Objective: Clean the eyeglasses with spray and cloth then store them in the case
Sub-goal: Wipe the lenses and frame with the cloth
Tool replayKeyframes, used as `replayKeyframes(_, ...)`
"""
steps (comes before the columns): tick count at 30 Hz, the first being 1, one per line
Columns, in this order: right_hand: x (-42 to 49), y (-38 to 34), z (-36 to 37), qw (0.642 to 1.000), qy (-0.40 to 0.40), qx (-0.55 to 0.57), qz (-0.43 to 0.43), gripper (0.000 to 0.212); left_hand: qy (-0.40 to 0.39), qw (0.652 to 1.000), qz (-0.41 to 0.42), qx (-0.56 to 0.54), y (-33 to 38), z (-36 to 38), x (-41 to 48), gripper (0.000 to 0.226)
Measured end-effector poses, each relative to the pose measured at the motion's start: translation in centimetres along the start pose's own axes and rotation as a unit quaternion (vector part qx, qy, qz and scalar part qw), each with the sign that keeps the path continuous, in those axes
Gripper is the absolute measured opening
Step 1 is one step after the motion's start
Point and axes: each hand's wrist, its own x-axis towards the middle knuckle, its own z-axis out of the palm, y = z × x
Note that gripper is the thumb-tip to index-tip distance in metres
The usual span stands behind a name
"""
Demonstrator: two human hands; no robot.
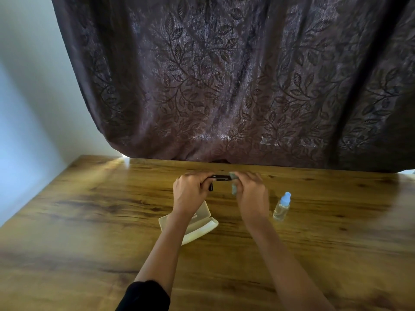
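Above a glossy brown wooden table (89,221), beyond an open cream plastic case (202,230) and a small clear blue-capped spray bottle (281,208), the left hand (190,194) grips black-framed eyeglasses (221,177) while the right hand (251,198) pinches a grey-blue cloth (234,189) against them. Wiping seems under way, with storing left. The hands and blur hide the lenses and any spray.

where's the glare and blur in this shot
Head view: daylight leaking past the curtain glares on the table at far left; the right hand and cloth look motion-smeared; the wide lens bows the table edges.
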Motion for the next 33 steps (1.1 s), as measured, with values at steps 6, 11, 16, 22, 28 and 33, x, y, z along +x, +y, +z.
replayKeyframes(6, 1.1, 2.9, -1.0, 0.996, 0.030, -0.016, 0.077, 0.018, 0.010, 1.000, -0.014, -0.017, -0.8, -0.4, 0.4, 0.016)
replayKeyframes(11, 1.6, 3.4, -1.1, 0.994, 0.033, -0.022, 0.101, 0.021, 0.005, 0.997, -0.067, -0.035, -1.8, -0.9, 0.7, 0.019)
replayKeyframes(16, 1.7, 3.5, -1.6, 0.985, 0.043, 0.033, 0.163, 0.023, -0.007, 0.979, -0.169, -0.113, -4.4, -1.6, 1.4, 0.012)
replayKeyframes(22, 2.2, 4.6, -2.4, 0.913, 0.059, 0.207, 0.347, 0.030, -0.062, 0.888, -0.339, -0.306, -5.0, -2.7, 1.9, 0.015)
replayKeyframes(28, 2.7, 5.7, -2.8, 0.832, -0.008, 0.341, 0.437, 0.033, -0.187, 0.738, -0.530, -0.374, -5.7, -3.2, 2.1, 0.041)
replayKeyframes(33, 2.7, 4.8, -3.4, 0.807, -0.080, 0.393, 0.434, 0.006, -0.241, 0.683, -0.555, -0.410, -6.6, -3.0, 1.7, 0.052)
